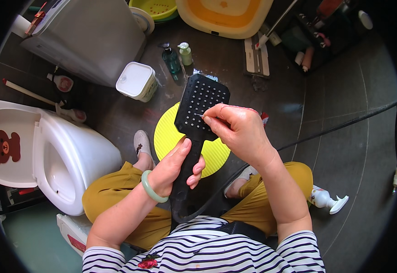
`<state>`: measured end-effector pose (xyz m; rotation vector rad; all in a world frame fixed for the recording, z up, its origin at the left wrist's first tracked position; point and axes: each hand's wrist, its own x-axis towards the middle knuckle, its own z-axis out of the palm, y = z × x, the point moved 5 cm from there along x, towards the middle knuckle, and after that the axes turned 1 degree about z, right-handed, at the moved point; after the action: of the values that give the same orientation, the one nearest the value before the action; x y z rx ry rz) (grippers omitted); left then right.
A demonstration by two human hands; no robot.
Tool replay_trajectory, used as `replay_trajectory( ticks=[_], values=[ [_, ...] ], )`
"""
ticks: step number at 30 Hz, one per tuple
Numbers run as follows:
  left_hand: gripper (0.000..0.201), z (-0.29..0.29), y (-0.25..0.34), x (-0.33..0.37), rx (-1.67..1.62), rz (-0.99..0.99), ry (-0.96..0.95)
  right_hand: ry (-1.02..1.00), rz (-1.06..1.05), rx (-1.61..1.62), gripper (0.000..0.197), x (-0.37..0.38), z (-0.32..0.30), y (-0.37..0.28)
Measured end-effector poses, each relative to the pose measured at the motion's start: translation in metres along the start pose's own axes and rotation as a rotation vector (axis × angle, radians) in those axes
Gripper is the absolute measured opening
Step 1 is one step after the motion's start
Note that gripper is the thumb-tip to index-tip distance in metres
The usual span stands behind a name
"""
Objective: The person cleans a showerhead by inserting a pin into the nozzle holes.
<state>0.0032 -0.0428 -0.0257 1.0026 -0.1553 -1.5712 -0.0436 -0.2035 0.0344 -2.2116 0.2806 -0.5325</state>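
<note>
A black square handheld shower head is tilted up in front of me, its face dotted with rows of pale nozzles. Around its handle my left hand is wrapped, thumb along the near side, with a green bangle at the wrist. My right hand pinches a thin needle-like pin between thumb and fingers. The pin's far end lies over the nozzles; whether it is inside one is too small to tell. A black hose curves from the handle's lower end off toward the right.
Beneath the shower head lies a round yellow ribbed mat. Beyond stand a white lidded tub and two pump bottles. A toilet is at the left, an orange-and-white basin at the back, a spray bottle by my right knee.
</note>
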Motion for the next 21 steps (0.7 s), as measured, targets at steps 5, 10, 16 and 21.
replay_trajectory(
  ticks=[5,10,16,21],
  values=[
    [0.059,0.0056,0.0069,-0.0005,0.026,0.003,0.065,0.005,0.029,-0.015,0.01,0.0011,-0.0008,0.0015],
    [0.055,0.0016,0.0021,-0.0021,0.029,0.007,0.017,0.005,0.029,-0.016,0.009,-0.0003,-0.0008,-0.0011],
    [0.05,0.002,0.0027,-0.0021,0.043,0.017,0.055,0.015,-0.007,-0.051,0.008,-0.0014,-0.0018,-0.0034],
    [0.05,0.0014,0.0024,-0.0025,0.028,0.012,0.082,0.001,-0.013,-0.073,0.007,-0.0021,-0.0023,-0.0051]
  ],
)
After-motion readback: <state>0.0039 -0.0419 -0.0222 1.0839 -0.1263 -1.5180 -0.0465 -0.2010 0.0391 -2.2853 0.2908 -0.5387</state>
